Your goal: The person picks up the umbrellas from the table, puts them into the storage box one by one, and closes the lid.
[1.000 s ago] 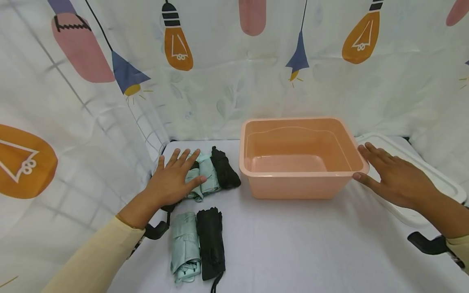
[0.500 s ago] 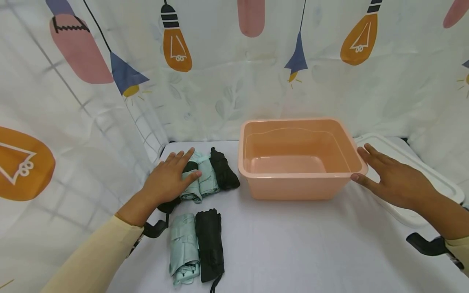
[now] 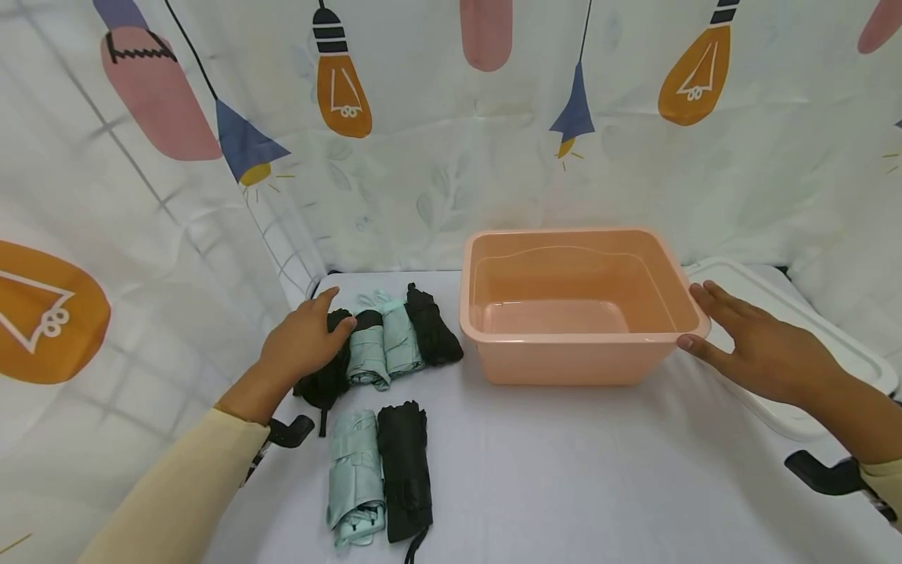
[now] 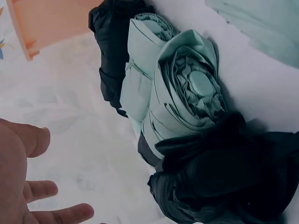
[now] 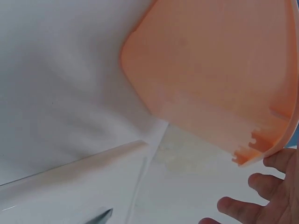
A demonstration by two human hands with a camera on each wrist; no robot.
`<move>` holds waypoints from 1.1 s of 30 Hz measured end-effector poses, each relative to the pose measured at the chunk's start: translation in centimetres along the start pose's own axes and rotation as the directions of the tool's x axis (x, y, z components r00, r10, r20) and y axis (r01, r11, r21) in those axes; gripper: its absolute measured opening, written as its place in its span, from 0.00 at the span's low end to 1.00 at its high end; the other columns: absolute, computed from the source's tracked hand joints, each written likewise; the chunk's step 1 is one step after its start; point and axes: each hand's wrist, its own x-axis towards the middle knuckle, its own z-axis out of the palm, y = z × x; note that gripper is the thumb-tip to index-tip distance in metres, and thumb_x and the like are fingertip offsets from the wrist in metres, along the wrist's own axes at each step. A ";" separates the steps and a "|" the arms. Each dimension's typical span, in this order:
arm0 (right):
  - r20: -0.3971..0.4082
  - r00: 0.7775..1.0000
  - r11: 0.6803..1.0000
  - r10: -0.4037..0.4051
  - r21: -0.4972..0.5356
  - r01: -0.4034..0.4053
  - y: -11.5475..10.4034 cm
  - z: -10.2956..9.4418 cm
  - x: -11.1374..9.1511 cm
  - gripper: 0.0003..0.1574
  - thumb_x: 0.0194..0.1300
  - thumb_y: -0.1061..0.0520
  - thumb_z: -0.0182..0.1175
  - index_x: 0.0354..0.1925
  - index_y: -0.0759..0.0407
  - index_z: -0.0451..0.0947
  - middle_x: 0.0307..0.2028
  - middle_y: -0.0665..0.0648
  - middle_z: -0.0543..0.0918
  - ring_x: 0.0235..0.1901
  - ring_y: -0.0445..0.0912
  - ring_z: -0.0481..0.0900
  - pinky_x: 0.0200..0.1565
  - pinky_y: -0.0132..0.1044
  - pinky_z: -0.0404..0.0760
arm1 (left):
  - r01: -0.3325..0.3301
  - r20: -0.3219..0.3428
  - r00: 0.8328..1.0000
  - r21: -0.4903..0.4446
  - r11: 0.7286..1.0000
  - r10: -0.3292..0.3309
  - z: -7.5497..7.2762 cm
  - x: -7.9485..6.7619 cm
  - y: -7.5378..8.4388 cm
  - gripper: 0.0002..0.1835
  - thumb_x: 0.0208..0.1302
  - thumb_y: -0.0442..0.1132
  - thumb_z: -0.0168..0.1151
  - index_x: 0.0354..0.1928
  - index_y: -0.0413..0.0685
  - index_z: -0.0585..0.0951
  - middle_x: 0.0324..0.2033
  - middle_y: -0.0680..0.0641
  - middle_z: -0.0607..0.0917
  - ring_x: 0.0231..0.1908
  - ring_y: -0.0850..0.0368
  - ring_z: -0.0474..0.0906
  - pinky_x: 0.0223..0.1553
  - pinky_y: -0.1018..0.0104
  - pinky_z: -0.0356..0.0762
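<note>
My left hand [image 3: 299, 341] hovers at the left end of a back row of folded umbrellas, its fingers extended and holding nothing. Nearest to it lies a black umbrella [image 3: 330, 377], partly hidden by the hand. Beside that sit two mint-green umbrellas [image 3: 366, 356] and another black umbrella [image 3: 433, 329]. In the left wrist view, a rolled green umbrella [image 4: 187, 93] shows its end cap. My right hand [image 3: 771, 345], fingers straight, touches the right rim of a peach plastic tub [image 3: 564, 362]; the right wrist view has a fingertip [image 5: 278, 161] at that rim.
Closer to me, a green umbrella [image 3: 355, 478] and a black umbrella [image 3: 405, 470] lie side by side on the white table [image 3: 564, 478]. A white lid [image 3: 846, 345] lies right of the tub, partly under my right hand. A printed curtain [image 3: 458, 157] hangs behind and to the left.
My left hand has drawn back to the left and slightly toward me, uncovering more of the back-row umbrellas. The right hand and the tub have stayed in place.
</note>
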 end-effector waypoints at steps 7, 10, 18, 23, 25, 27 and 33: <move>0.016 1.000 1.000 0.012 -0.003 -0.012 -0.2 -0.2 0.0 0.60 0.72 0.23 0.47 0.82 0.48 0.31 0.80 0.67 0.38 0.69 0.76 0.57 0.47 0.74 0.73 | 0.070 0.030 0.997 -0.047 0.996 -0.068 -0.1 0.3 -1.3 0.42 0.76 0.55 0.54 0.78 0.34 0.55 0.67 0.23 0.66 0.62 0.26 0.68 0.55 0.28 0.71; 0.024 1.000 1.000 0.016 0.003 -0.016 -0.3 -0.3 0.1 0.61 0.72 0.23 0.47 0.82 0.49 0.31 0.80 0.67 0.38 0.69 0.76 0.56 0.47 0.75 0.73 | 0.086 0.034 0.996 -0.053 0.995 -0.084 0.0 0.5 -1.9 0.40 0.75 0.54 0.54 0.76 0.32 0.58 0.65 0.23 0.68 0.61 0.26 0.69 0.54 0.29 0.72; 0.019 1.000 0.999 0.020 0.027 -0.020 -0.3 -0.2 0.1 0.60 0.73 0.24 0.48 0.83 0.51 0.33 0.80 0.65 0.39 0.70 0.76 0.55 0.49 0.76 0.70 | 0.111 0.076 0.992 -0.110 0.988 -0.103 0.3 1.0 -3.3 0.40 0.74 0.52 0.56 0.71 0.24 0.62 0.59 0.22 0.74 0.56 0.26 0.73 0.52 0.32 0.75; 0.015 1.000 0.999 0.008 0.034 -0.008 -0.2 -0.2 0.1 0.60 0.73 0.25 0.49 0.83 0.51 0.33 0.81 0.64 0.39 0.71 0.75 0.55 0.50 0.76 0.70 | 0.180 0.160 0.975 -0.165 0.970 -0.154 -0.1 1.2 -3.8 0.41 0.74 0.53 0.55 0.71 0.24 0.61 0.63 0.21 0.70 0.60 0.25 0.70 0.57 0.33 0.73; 0.019 1.000 1.000 0.009 0.027 -0.010 -0.2 -0.3 0.2 0.60 0.73 0.25 0.49 0.83 0.51 0.33 0.80 0.65 0.39 0.70 0.76 0.55 0.49 0.77 0.70 | 0.202 0.185 0.968 -0.175 0.964 -0.169 -0.1 1.2 -3.9 0.41 0.74 0.53 0.55 0.71 0.24 0.61 0.64 0.21 0.70 0.61 0.25 0.70 0.57 0.34 0.73; 0.026 1.000 1.000 0.014 0.017 -0.015 -0.1 -0.4 0.2 0.61 0.72 0.24 0.48 0.82 0.51 0.32 0.80 0.67 0.39 0.70 0.76 0.55 0.48 0.78 0.70 | 0.214 0.197 0.964 -0.182 0.960 -0.178 -0.1 1.3 -4.0 0.41 0.73 0.53 0.55 0.71 0.24 0.61 0.64 0.21 0.70 0.61 0.25 0.70 0.57 0.34 0.73; 0.036 0.999 1.000 0.024 0.012 -0.025 -0.1 -0.4 0.3 0.61 0.72 0.24 0.48 0.82 0.50 0.31 0.80 0.67 0.38 0.69 0.78 0.55 0.48 0.79 0.69 | 0.232 0.211 0.958 -0.173 0.957 -0.194 0.3 1.6 -4.7 0.42 0.73 0.53 0.56 0.70 0.21 0.61 0.64 0.20 0.68 0.60 0.24 0.70 0.55 0.34 0.75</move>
